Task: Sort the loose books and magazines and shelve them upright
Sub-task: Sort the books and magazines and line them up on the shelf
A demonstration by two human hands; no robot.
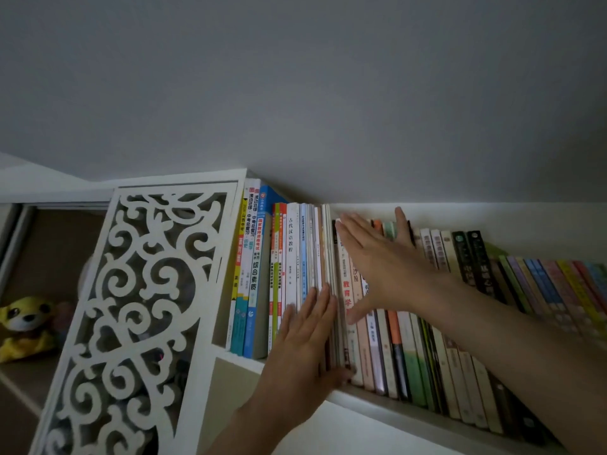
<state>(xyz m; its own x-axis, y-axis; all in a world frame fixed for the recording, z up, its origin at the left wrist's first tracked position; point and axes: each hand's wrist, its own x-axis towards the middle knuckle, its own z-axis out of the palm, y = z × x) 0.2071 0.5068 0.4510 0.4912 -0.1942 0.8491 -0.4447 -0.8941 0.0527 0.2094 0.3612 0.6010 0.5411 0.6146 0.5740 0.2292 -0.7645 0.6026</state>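
A long row of upright books [427, 339] fills the top white shelf [361, 400]. My left hand [303, 343] lies flat with straight fingers against the spines of the thin pale books [317, 244] near the row's left part. My right hand [374, 261] is spread flat over the spines just to the right, fingertips at the books' top edges, thumb pointing down. Taller study guides [251, 257] with blue and yellow spines stand at the far left end of the row. Neither hand holds anything.
A white carved fretwork panel [138, 307] stands left of the books. Behind it, a lower compartment holds a yellow plush toy [24, 326]. A plain grey wall [295, 93] rises behind the shelf. Dark and coloured spines [558, 290] run on to the right.
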